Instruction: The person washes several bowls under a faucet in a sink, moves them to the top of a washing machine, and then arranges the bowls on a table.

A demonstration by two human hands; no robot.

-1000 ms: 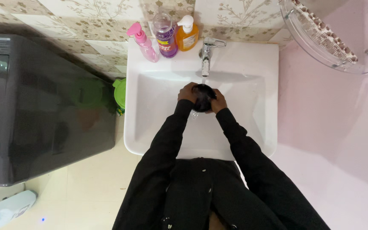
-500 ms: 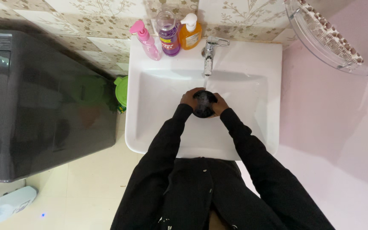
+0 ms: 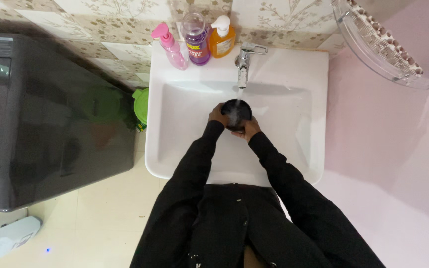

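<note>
A: Hands status?
B: Left hand (image 3: 218, 116) wrapped on the dark round bowl (image 3: 236, 113) from its 9 o'clock side, fingers curled over the rim. Right hand (image 3: 249, 130) cupped under the bowl at 5 o'clock, fingers pressed on its wall. Both closed on it, neither spread.

A: Bowl position?
B: Inside the white sink (image 3: 284, 124), held above the basin floor, open side up. Sits at 6 o'clock from the tap (image 3: 244, 58), just below the spout. Water stream (image 3: 240, 93) falls from the spout into the bowl, wet glare inside it.

A: Bowl touching the basin?
B: Cannot tell, hands hide the underside.

A: Sleeves?
B: Black sleeves (image 3: 194, 159) on both arms, reaching in from 6 o'clock over the sink's front rim.

A: Around the sink?
B: Back ledge at 11 o'clock of the tap: pink pump bottle (image 3: 170, 47), purple bottle (image 3: 196, 39), orange pump bottle (image 3: 222, 37), standing close in a row, orange one nearest the tap. Green lidded container (image 3: 140, 106) at the sink's 9 o'clock, wedged between sink and dark grey appliance (image 3: 50, 119). Clear corner shelf (image 3: 383, 44) on the wall at 2 o'clock. White-blue bottle (image 3: 11, 238) lying on the floor at 8 o'clock, well apart.
</note>
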